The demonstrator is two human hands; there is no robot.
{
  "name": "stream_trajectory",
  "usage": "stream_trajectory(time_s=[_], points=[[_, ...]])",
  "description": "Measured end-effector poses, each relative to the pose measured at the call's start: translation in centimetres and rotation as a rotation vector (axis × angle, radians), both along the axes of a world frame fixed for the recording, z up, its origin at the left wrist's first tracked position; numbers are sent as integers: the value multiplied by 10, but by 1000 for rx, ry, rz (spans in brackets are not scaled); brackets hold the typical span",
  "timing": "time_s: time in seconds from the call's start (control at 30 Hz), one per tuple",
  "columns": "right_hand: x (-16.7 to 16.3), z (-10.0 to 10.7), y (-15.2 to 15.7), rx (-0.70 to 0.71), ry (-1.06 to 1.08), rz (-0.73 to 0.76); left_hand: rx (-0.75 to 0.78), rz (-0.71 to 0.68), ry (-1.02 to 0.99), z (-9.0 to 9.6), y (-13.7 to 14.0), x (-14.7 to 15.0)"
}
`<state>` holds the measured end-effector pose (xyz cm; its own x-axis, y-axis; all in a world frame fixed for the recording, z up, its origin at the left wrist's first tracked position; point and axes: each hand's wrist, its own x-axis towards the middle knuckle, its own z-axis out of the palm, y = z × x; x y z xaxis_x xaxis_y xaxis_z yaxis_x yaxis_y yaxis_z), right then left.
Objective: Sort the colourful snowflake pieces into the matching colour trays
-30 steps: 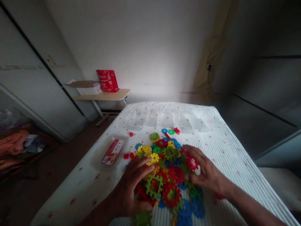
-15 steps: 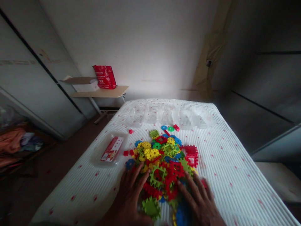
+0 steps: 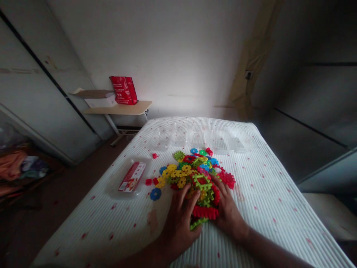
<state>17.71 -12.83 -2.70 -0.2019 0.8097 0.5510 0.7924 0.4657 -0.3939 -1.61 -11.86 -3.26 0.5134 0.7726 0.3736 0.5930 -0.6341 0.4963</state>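
Observation:
A heap of interlocking plastic building pieces lies on the bed in front of me, with yellow flower-shaped discs [image 3: 178, 172] and red and green square notched pieces [image 3: 205, 212]. My left hand [image 3: 181, 216] curves round the near left side of the heap, its thumb and fingers against green and red pieces. Against the right side presses my right hand [image 3: 228, 210], fingers stretched forward along the pieces and thumb hidden. Between both palms the square pieces are bunched together. A blue disc [image 3: 155, 194] lies apart, left of the heap.
A clear plastic box with a red and white label [image 3: 132, 176] is left of the heap. Clear plastic trays [image 3: 195, 138] stand in a row across the far part of the bed [image 3: 279, 208]. Beyond are a small table [image 3: 134, 108], a red bag [image 3: 124, 90] and a white box [image 3: 100, 100].
Both hands have moved inward, from spread over the sides of the heap to close together. The near pieces are squeezed into a narrower pile, and the blue disc at left now lies uncovered.

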Motion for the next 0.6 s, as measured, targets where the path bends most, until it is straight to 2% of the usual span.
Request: stream_trajectory(time_s=[0.07, 0.17, 0.23, 0.3, 0.37, 0.47, 0.6], points=[[0, 4, 9, -34, 181, 19, -29, -23, -92, 2, 5, 8], [-5, 12, 17, -213, 468, 71, -57, -52, -234, 7, 13, 16], [-9, 20, 22, -339, 623, 125, -67, -67, -297, 14, 19, 18], [-11, 30, 28, -403, 723, 176, -61, -82, -325, 26, 27, 19], [-8, 41, 34, -401, 755, 218, -26, -91, -343, 38, 34, 18], [3, 57, 46, -368, 664, 276, 27, -79, -364, 53, 47, 16], [23, 69, 60, -355, 548, 265, 25, -61, -361, 60, 59, 15]])
